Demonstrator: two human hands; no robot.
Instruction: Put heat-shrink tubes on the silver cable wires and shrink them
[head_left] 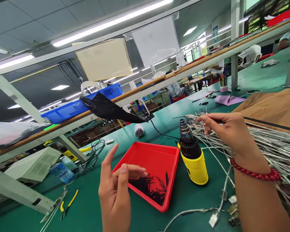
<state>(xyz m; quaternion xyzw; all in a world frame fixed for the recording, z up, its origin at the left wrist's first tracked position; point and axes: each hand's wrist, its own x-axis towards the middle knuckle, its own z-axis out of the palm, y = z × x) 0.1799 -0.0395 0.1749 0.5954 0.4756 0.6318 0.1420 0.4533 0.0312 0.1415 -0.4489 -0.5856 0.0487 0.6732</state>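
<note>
Head view looks down over a green workbench [145, 132] with a lot going on. Right hand [228, 130], with a red bead bracelet [253, 174] on the wrist, sits on top of a big bundle of silver cables [275, 148] on the right side, fingers curled and pinching at the cable ends, though I can't tell exactly which cable it has. Left hand [117, 188] hangs in the air low in the middle, fingers loosely spread, holding nothing, just in front of a red tray [157, 158] and covering its near left corner. That tray has a little pile of short black tubing pieces [151, 188] in its near corner. Between the tray and the cables stands a yellow heat gun [192, 154], nozzle pointing up, just beside the right hand's fingertips; its black cord [159, 130] runs back across the bench. A few loose cables with metal plugs [215, 217] trail toward the near edge. Off to the left there are yellow-handled pliers [69, 204], a tangle of wires and a white box [36, 166]. Overhead, a shelf rail carries a blue bin [70, 109] and a black plastic bag [108, 108] hanging over the edge. Other people sit at benches far back.
</note>
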